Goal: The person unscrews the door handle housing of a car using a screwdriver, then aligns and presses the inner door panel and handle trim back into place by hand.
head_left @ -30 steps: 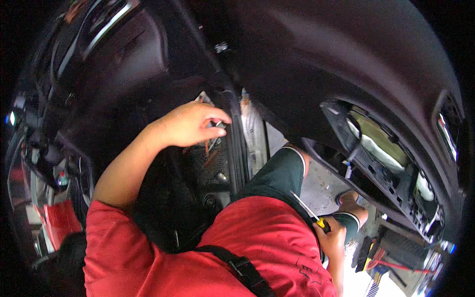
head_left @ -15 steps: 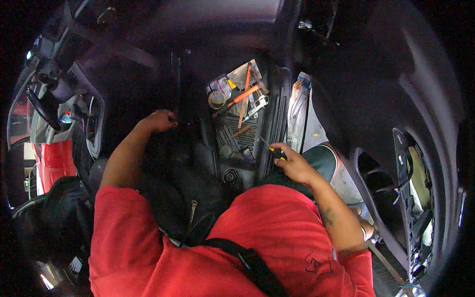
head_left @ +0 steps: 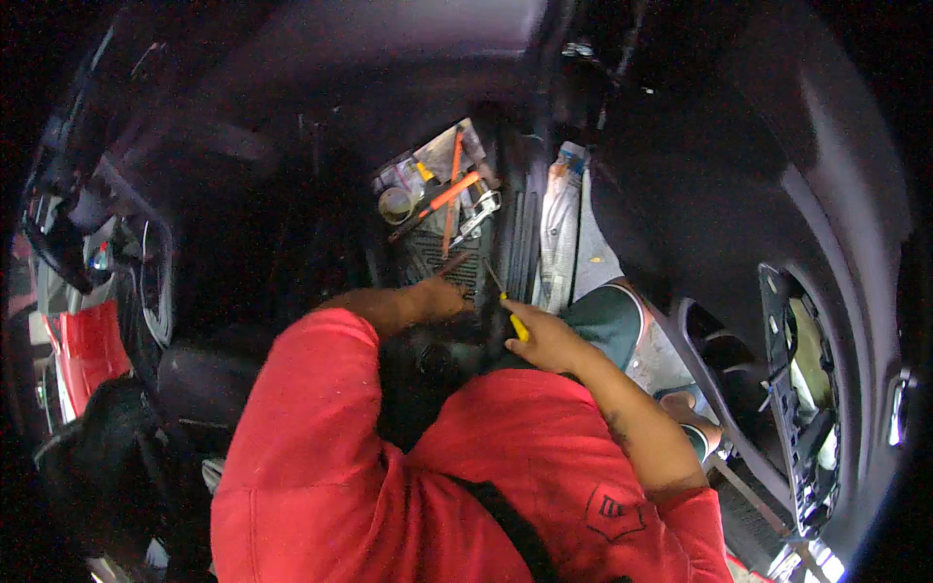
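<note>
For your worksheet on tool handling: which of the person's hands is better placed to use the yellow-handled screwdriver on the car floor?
Probably the right hand: it grips the yellow-handled screwdriver; the left hand holds none.

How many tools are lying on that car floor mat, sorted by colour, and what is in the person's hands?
Orange-handled tools on the floor mat: 3
Silver wrench: 1
Round tin: 1
Yellow-handled screwdriver, held in the right hand: 1
Total: 6
The left hand rests on the mat; whether it holds anything I cannot tell.
</note>
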`<state>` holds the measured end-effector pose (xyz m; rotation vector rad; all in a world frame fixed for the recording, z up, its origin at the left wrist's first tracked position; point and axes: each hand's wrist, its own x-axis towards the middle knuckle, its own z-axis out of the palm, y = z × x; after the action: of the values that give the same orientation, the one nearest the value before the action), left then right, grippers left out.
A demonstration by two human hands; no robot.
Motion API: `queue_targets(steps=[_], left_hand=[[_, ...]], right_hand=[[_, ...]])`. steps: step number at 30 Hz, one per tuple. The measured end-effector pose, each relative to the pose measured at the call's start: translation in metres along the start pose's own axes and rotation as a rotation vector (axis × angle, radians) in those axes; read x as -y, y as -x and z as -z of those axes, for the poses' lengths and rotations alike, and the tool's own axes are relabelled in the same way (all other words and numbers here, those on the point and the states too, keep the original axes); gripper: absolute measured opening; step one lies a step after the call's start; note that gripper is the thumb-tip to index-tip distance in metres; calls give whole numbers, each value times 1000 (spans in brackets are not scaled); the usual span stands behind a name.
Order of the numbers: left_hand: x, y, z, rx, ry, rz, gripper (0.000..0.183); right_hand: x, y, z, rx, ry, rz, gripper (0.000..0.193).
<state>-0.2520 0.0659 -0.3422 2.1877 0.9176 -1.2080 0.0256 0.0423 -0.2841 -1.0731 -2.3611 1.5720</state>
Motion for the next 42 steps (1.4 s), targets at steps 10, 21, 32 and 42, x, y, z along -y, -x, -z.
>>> queue_targets(steps=[10, 21, 32, 42], left_hand=[[-2, -8, -18, -415, -105, -126, 32], [-13, 112, 135, -751, 875, -117, 26], [-240, 173, 306, -1388, 719, -834, 30], [-268, 205, 384, -1428, 1194, -1053, 31]], right_hand=[[39, -7, 10, 271, 323, -94, 93], [62, 102, 66, -420, -230, -98, 79], [154, 243, 137, -1412, 579, 105, 50], [197, 339, 234, -1582, 888, -326, 62]])
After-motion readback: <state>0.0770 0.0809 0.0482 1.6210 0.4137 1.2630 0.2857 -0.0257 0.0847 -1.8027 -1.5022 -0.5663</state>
